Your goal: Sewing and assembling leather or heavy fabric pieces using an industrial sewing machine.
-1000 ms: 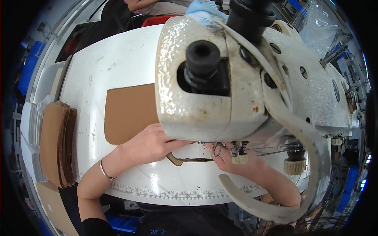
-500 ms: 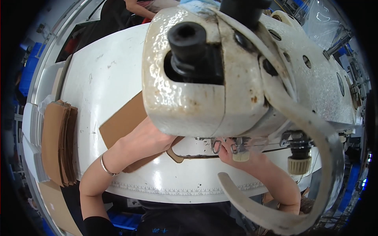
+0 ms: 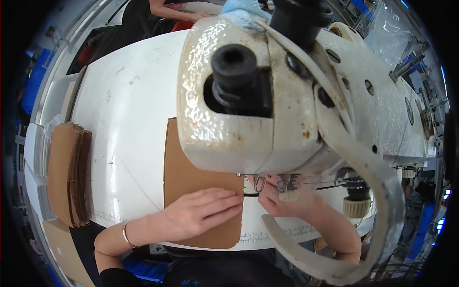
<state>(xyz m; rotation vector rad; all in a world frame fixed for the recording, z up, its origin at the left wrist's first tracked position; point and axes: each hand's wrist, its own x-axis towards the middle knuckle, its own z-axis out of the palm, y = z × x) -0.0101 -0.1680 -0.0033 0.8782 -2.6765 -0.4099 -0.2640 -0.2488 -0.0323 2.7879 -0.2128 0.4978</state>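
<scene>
1. One sewing machine [image 3: 296, 100] — cream-white and worn; every place below is given from it.
2. Two hands of the wearer under its head: left hand [image 3: 203, 213] and right hand [image 3: 282, 203].
3. One brown flat piece [image 3: 191, 182] just below-left of it.
4. One stack of brown pieces [image 3: 67, 174] — far to its left; its sheets cannot be counted.
5. One white table [image 3: 124, 119] beneath it.
6. One bracelet [image 3: 125, 234], lower left.

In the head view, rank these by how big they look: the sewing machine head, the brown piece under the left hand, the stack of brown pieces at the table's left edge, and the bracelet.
1. Sewing machine head, though nearness to the camera inflates it.
2. Brown piece under the left hand.
3. Stack of brown pieces; fisheye shrinkage at the rim makes 2 versus 3 unsure.
4. Bracelet.
</scene>
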